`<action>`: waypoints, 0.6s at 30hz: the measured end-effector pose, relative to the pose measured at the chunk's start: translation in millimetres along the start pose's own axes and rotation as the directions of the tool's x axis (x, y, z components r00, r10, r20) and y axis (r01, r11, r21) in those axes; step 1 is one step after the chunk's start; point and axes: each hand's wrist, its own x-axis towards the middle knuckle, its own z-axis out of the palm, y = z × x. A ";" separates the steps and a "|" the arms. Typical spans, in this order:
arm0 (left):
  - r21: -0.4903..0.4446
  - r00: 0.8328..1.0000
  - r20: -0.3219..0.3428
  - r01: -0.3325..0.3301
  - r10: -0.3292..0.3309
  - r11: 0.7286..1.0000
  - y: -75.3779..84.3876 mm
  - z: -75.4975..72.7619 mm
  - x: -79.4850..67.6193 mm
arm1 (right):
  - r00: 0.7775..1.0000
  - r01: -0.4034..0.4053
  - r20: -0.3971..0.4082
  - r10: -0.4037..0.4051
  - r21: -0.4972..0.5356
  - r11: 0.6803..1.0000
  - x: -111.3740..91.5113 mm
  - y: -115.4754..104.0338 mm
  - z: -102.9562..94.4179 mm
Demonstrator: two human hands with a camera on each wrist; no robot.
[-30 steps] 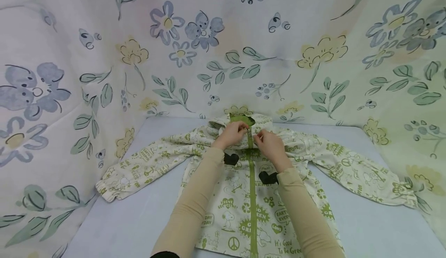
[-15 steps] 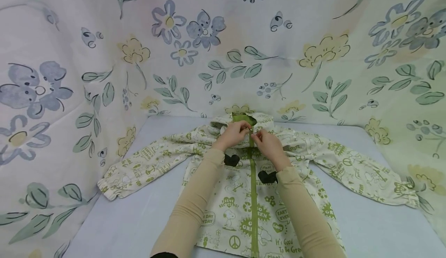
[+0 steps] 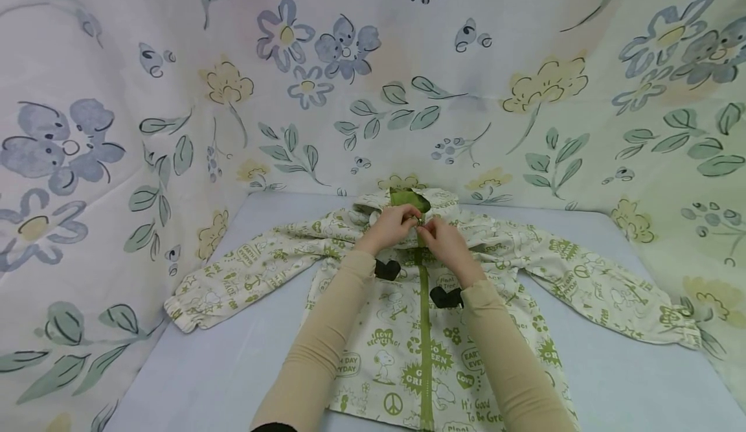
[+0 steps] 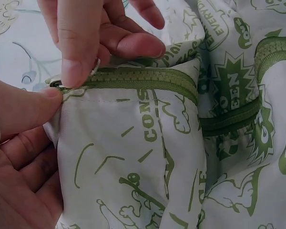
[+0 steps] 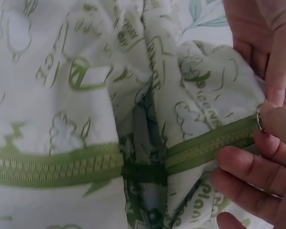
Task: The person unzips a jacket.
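We've got a floral cloth (image 3: 373,50) rising behind the jacket (image 3: 396,335), and a pale table (image 3: 233,354) beneath it. The jacket lies front up, its sleeves (image 3: 250,270) stretched out to either side, and we follow the green zip (image 3: 425,328) straight up the jacket's middle. Here at the jacket's collar (image 3: 443,205) is the action: the left hand (image 3: 392,226) pinches the edge by the zip's top end, while the right hand (image 3: 445,241), just beside it, pinches a small metal ring (image 5: 261,121), by our reading the zip's pull. How far along are we? The front looks joined from near the jacket's hem up to those fingers, so we judge the zipping almost done; at most a sliver at the collar remains, though the fingers hide exactly how much.
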 end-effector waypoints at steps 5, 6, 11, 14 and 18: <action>0.008 1.000 -0.003 -0.001 0.001 1.000 0.8 -1.1 -0.9 | 0.998 -0.055 0.055 0.043 0.234 0.971 -0.9 1.6 -0.9; 0.008 1.000 -0.005 -0.001 0.001 1.000 0.8 -1.4 -0.9 | 0.996 -0.070 0.067 0.053 0.283 0.957 -1.1 1.6 -1.2; -0.007 1.000 -0.009 -0.001 0.001 1.000 0.5 -1.6 -0.2 | 0.994 -0.095 0.078 0.071 0.371 0.924 -1.3 1.6 -0.9; 0.005 1.000 -0.012 0.017 -0.017 1.000 0.6 -1.5 0.6 | 0.995 -0.092 0.059 0.076 0.354 0.931 -1.7 0.7 0.9; 0.024 0.999 -0.010 0.052 -0.051 0.998 1.2 -2.5 0.3 | 0.996 -0.091 0.045 0.081 0.328 0.940 -2.7 -0.6 2.7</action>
